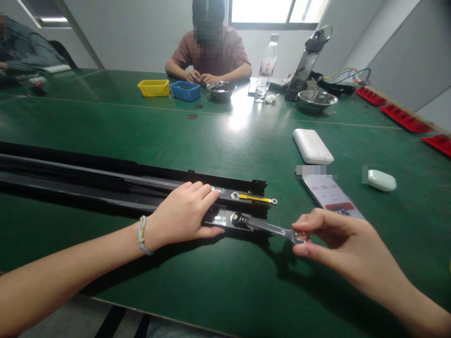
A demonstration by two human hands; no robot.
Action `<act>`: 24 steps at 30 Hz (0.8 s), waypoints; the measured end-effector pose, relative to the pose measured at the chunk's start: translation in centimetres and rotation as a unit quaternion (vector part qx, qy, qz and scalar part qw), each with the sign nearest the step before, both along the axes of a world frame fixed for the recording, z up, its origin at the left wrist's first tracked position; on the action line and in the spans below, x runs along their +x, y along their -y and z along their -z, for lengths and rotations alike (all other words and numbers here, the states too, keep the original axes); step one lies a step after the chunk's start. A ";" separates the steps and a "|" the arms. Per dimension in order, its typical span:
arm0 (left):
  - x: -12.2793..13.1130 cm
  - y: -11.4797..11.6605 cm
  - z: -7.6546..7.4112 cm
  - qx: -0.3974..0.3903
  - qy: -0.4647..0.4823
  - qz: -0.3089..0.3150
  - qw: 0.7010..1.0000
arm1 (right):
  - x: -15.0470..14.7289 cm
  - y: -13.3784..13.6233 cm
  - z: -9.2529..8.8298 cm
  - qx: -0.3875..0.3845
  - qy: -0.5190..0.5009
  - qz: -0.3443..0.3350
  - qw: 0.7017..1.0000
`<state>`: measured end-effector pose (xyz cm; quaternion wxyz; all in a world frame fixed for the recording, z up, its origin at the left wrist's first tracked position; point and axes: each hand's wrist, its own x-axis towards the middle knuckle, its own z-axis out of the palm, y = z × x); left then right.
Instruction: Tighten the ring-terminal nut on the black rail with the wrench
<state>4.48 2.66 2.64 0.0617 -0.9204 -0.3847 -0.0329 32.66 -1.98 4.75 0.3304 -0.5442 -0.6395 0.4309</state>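
A long black metal rail (105, 180) lies across the green table (218, 281), running in from the left. My left hand (185, 211) rests flat on the rail's right end, fingers stretched out and pressing it down. My right hand (334, 239) pinches the free end of a steel wrench (271, 228), whose ring end sits on a bolt at the rail's end. A second wrench with a yellow handle (254, 198) lies on the rail just behind it.
A phone (333, 195), a white power bank (312, 146) and a white case (381, 180) lie to the right. A person sits opposite behind yellow (154, 88) and blue (185, 90) bins, steel bowls (316, 100) and a water bottle (266, 68). Red trays (405, 118) line the right edge.
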 end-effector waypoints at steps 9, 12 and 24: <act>-0.1 0.2 0.0 0.001 -0.001 0.000 1.000 | 0.7 -0.9 0.1 0.006 0.013 0.032 0.999; -0.2 0.3 0.0 0.004 -0.002 0.002 1.000 | 0.8 -1.6 0.3 -0.008 0.016 0.047 0.999; -0.3 0.6 -0.1 -0.002 -0.001 -0.002 1.000 | 0.9 -2.4 1.2 -0.010 0.009 0.055 0.998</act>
